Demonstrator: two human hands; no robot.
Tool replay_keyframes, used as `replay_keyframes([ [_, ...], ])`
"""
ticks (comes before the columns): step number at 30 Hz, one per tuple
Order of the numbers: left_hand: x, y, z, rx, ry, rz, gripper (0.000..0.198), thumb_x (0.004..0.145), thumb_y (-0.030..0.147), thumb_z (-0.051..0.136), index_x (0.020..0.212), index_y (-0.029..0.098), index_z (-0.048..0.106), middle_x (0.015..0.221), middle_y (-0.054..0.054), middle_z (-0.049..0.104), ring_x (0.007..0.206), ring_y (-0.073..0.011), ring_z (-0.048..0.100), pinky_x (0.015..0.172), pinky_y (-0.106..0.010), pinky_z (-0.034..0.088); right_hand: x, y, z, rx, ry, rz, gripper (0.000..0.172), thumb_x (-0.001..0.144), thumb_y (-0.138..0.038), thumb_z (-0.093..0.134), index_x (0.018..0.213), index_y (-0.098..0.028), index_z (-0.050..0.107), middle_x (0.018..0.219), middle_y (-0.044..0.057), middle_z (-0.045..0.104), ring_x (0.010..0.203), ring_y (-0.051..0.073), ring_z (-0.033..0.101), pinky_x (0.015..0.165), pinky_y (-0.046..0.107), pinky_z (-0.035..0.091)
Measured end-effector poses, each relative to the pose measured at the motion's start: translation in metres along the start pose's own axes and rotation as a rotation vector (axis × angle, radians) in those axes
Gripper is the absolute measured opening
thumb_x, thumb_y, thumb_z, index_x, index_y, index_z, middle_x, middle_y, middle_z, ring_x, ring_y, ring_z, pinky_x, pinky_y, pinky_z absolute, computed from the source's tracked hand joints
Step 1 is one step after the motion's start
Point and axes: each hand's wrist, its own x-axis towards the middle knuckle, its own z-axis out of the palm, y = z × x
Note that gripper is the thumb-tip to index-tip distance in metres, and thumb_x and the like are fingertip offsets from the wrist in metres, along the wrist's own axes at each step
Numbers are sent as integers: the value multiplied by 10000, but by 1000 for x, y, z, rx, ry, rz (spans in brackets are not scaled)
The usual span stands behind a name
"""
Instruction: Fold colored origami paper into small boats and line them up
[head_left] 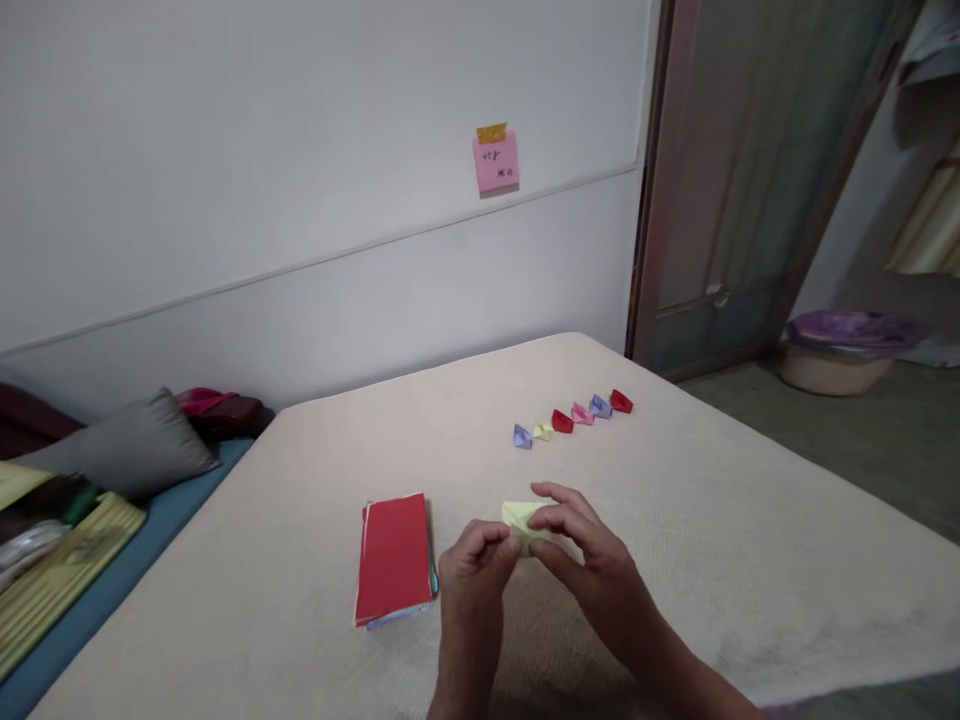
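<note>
Both hands meet over the cream table (300, 480), pinching a small folded piece of pale yellow paper (523, 518). My left hand (474, 565) grips its left side with thumb and fingers closed. My right hand (581, 545) holds the right side, fingers curled over the top. To the left of my hands lies a stack of coloured paper sheets (394, 558) with a red one on top. Farther back a row of several small folded paper pieces (574, 417), lilac, yellow, red and pink, lies on the table.
A pink note (496, 160) is taped to the white wall. A grey pillow (131, 450) and bedding lie at the left beside the table. A door (742, 170) stands at the right, with a basin (836, 352) on the floor beyond it.
</note>
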Motion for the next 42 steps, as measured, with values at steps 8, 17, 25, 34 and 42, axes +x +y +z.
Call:
replay_keyframes([
  [8,-2,4,3,102,-14,93,73,725,236,691,658,211,702,655,-12,605,644,-156,509,589,-229,384,-1,2,3,-1,17,-26,78,828,-293,597,773,-238,604,1242,69,493,1227,252,414,978,360,358],
  [17,-3,6,4,142,-47,127,88,750,247,674,680,223,722,700,-38,646,690,-183,557,635,-251,412,-2,-1,0,-25,-16,-1,202,868,-314,528,701,-225,598,1217,80,538,1208,272,433,947,377,366],
  [25,-2,5,3,98,-34,72,122,725,269,697,618,211,698,638,-18,592,638,-161,493,585,-237,369,3,1,-1,150,83,157,111,771,-286,616,845,-233,552,1198,75,560,1157,262,485,960,399,375],
  [34,-6,15,1,151,-29,208,81,748,227,672,678,229,711,739,-43,644,743,-197,567,680,-267,423,10,-3,-10,400,-134,328,260,749,-231,644,998,-206,574,893,27,655,823,189,595,708,284,445],
  [42,-14,7,1,177,-23,388,191,707,161,698,810,312,755,899,-74,678,998,-269,555,935,-373,387,7,1,-14,222,-102,48,120,764,-163,625,846,-243,661,983,32,658,963,217,592,862,319,438],
])
